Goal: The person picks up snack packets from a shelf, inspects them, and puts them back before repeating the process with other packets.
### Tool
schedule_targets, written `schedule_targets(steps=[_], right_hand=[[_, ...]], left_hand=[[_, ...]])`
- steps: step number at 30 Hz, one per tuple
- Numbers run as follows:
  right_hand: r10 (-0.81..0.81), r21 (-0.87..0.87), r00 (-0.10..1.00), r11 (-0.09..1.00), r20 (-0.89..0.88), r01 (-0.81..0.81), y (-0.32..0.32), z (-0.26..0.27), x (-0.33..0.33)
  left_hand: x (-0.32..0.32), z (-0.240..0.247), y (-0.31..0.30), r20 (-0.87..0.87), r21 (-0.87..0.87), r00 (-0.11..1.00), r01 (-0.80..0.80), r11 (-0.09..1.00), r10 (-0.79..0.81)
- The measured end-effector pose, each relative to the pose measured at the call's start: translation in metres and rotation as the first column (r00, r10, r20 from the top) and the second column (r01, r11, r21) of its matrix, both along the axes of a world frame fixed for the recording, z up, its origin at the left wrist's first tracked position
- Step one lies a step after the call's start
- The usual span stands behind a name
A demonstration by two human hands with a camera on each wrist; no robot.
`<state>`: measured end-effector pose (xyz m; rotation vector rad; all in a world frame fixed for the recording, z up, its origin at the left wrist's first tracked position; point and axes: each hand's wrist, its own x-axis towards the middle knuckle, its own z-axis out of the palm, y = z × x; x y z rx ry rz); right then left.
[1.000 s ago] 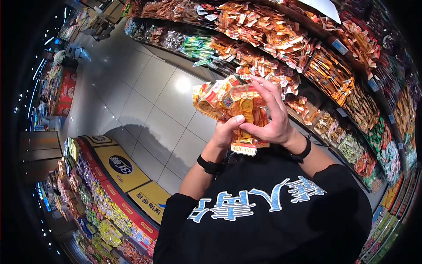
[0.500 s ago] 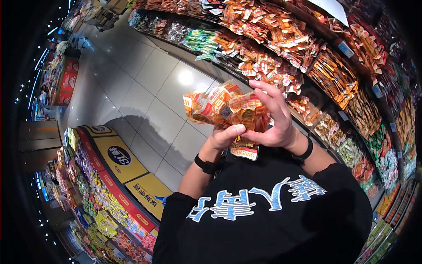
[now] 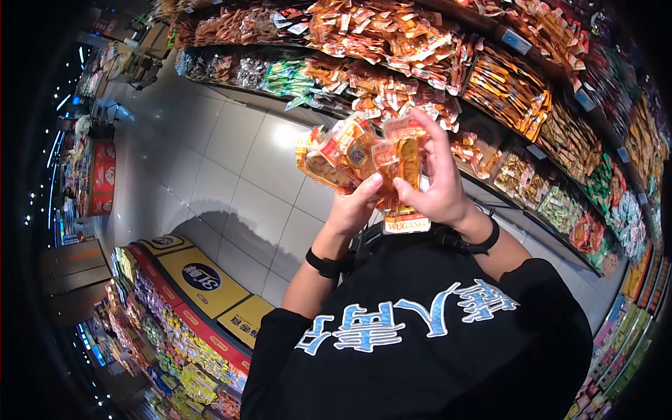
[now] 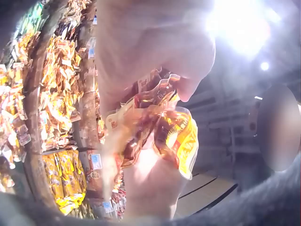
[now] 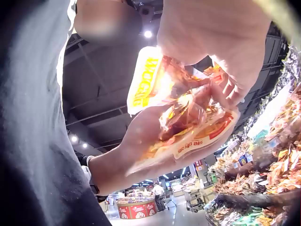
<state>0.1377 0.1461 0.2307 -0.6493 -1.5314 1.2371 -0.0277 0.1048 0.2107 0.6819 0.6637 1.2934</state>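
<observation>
In the head view, several clear vacuum-sealed snack packets [image 3: 339, 155] with red and white labels and brown food inside are held before the chest. My left hand [image 3: 354, 208] grips the fanned bunch from below, its thumb lying over the front. A packet with "WUGANG" printed on its lower end [image 3: 407, 225] stands nearly upright at the bunch's right side. My right hand [image 3: 444, 187] holds that packet between thumb and fingers, the index finger reaching along its upper edge. The right wrist view shows the left palm [image 5: 146, 134] under the packets; most left fingers are hidden behind them.
A long shelf of loose snack packets [image 3: 399, 35] runs along the far side and curves to the right, with price tags [image 3: 516, 40] on its edge. A red and yellow display counter [image 3: 203, 276] heaped with wrapped sweets stands at the left. Tiled floor [image 3: 255, 203] lies between them.
The WUGANG packet has shifted right and turned more upright, showing more of its front beside the fanned bunch. The right hand moved with it; the left hand keeps its grip.
</observation>
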Motion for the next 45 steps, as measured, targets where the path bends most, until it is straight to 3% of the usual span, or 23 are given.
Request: schedule_targets(steps=[1, 3, 9, 10, 13, 16, 22, 27, 32, 35, 39, 42, 45], right_hand=[[0.066, -0.076, 0.996, 0.995, -0.066, -0.071, 0.001, 0.004, 0.005], [-0.008, -0.069, 0.996, 0.998, -0.092, 0.001, 0.003, -0.004, 0.01], [-0.043, -0.167, 0.975, 0.986, -0.22, 0.005, 0.006, -0.003, 0.024], [-0.071, -0.157, 0.969, 0.987, -0.237, 0.033, 0.007, -0.001, 0.024], [-0.117, -0.161, 0.962, 0.984, -0.249, 0.078, 0.007, 0.001, 0.036], [-0.106, -0.148, 0.96, 0.987, -0.258, 0.069, 0.01, 0.003, 0.057], [-0.111, -0.159, 0.924, 0.986, -0.366, 0.055, 0.011, 0.021, 0.108], [-0.034, -0.251, 0.964, 0.967, -0.265, -0.035, 0.003, 0.032, 0.171], [0.033, -0.228, 0.951, 0.968, -0.307, -0.107, -0.006, 0.028, 0.227], [-0.031, -0.266, 0.955, 0.963, -0.295, -0.051, -0.013, 0.034, 0.246], [-0.135, -0.041, 0.991, 0.99, 0.006, 0.135, -0.021, 0.03, 0.275], [-0.2, 0.015, 0.979, 0.98, 0.027, 0.2, -0.027, 0.02, 0.289], [-0.275, 0.116, 0.95, 0.959, 0.146, 0.26, -0.036, 0.02, 0.302]], left_hand=[[0.001, 0.002, 0.001, -0.012, -0.018, 1.0, 0.007, 1.0, -0.007], [0.004, 0.005, 0.002, 0.002, -0.067, 1.0, 0.013, 0.998, -0.013], [0.015, 0.008, 0.009, 0.102, -0.146, 0.995, 0.02, 0.989, -0.005], [0.021, 0.009, 0.01, 0.025, -0.133, 0.999, -0.017, 0.991, 0.02], [0.023, 0.004, 0.014, 0.016, -0.086, 0.998, 0.063, 0.994, -0.062], [0.029, 0.004, 0.021, 0.133, 0.007, 0.972, 0.194, 0.981, -0.193], [0.078, 0.021, 0.04, 0.107, 0.133, 0.972, 0.192, 0.972, -0.207], [0.13, 0.022, 0.051, 0.126, 0.164, 0.952, 0.257, 0.952, -0.279], [0.182, 0.023, 0.051, 0.117, 0.093, 0.948, 0.286, 0.954, -0.295], [0.21, 0.02, 0.047, 0.082, 0.063, 0.95, 0.298, 0.953, -0.302], [0.242, 0.018, 0.038, 0.085, 0.068, 0.952, 0.29, 0.955, -0.295], [0.262, 0.015, 0.029, 0.118, 0.036, 0.947, 0.296, 0.954, -0.298], [0.28, 0.015, 0.021, -0.014, 0.104, 0.965, 0.26, 0.96, -0.26]])
